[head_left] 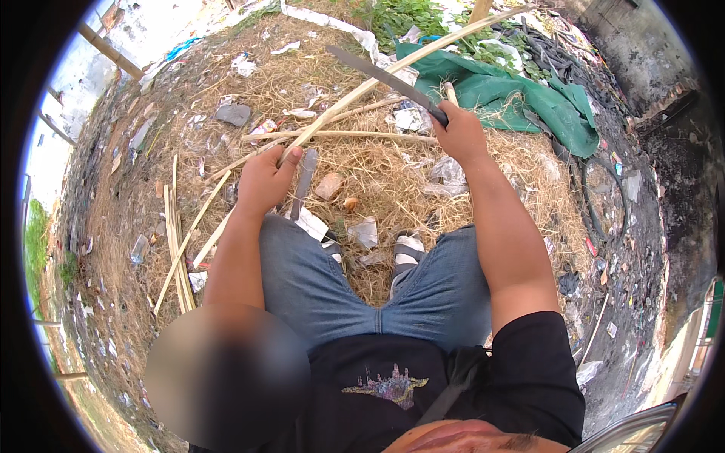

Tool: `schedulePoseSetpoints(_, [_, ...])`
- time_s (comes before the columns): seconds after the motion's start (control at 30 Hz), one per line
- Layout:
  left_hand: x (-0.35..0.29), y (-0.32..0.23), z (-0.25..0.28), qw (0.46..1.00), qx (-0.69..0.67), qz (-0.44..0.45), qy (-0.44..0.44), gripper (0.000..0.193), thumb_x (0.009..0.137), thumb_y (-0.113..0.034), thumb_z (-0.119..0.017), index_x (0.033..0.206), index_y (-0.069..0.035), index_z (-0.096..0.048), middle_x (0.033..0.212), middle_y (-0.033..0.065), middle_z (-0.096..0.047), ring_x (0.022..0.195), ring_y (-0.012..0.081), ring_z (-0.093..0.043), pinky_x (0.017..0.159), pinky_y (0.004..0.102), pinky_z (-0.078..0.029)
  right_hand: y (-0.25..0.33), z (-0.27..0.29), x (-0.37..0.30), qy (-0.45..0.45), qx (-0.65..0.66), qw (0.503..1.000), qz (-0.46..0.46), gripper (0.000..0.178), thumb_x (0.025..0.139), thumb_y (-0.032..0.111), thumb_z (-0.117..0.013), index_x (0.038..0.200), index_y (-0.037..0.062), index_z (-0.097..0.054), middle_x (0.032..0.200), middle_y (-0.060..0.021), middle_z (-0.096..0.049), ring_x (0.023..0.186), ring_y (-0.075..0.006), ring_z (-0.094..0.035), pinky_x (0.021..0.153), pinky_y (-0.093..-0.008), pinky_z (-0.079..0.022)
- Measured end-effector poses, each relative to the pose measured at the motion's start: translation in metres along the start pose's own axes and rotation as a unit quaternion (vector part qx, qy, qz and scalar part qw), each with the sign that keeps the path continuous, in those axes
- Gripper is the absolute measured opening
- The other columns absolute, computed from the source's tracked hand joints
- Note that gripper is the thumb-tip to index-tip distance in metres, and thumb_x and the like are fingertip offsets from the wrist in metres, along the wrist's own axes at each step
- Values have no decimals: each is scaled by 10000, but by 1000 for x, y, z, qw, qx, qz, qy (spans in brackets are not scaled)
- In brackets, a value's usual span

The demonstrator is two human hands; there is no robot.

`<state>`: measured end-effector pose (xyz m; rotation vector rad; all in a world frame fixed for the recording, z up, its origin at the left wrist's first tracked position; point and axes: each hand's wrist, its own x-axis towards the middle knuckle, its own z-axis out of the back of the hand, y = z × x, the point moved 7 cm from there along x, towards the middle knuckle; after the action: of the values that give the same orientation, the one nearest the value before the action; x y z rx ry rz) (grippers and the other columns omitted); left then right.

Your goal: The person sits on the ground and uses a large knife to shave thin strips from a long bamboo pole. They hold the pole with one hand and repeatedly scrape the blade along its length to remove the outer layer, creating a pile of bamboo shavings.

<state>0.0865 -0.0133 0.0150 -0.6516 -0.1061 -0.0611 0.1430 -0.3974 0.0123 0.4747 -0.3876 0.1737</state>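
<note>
Head view: the left hand [264,181] is clamped round a long pale strip [346,102], the right hand [461,134] round a knife [408,91] whose blade crosses the strip. Right of the strip lies a green sheet [555,113].

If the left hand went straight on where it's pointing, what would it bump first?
Probably, the left hand would first meet the pale strips crossing just beyond it. They may lie lower, so it might pass above; the depth is unclear.
</note>
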Motion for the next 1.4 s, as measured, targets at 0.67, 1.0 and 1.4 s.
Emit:
schedulePoseSetpoints(0.67, [-5,-17,7,989,133,-37,-56,369,964,-409,-691,922,-43,-669,738,195,-657,728,413,-651,670,509,-480,66,-7,-13,75,-3,995,65,307,968,439,-677,956,133,-655,776,-126,-708,760,-365,-700,684,-507,-535])
schedulePoseSetpoints(1.0, [0,-3,6,990,122,-44,-57,374,1027,-389,-591,977,-27,-675,893,229,-681,847,444,-657,727,518,-493,67,-16,-15,127,-22,990,47,312,981,443,-671,1002,131,-668,789,-155,-705,780,-386,-698,703,-504,-538])
schedulePoseSetpoints(1.4, [-2,-23,13,983,142,-90,-80,436,1056,-433,-536,872,-53,-643,844,183,-680,785,432,-654,677,541,-492,8,-9,3,13,26,999,-34,237,976,339,-678,952,105,-649,774,-151,-695,792,-386,-697,712,-499,-534])
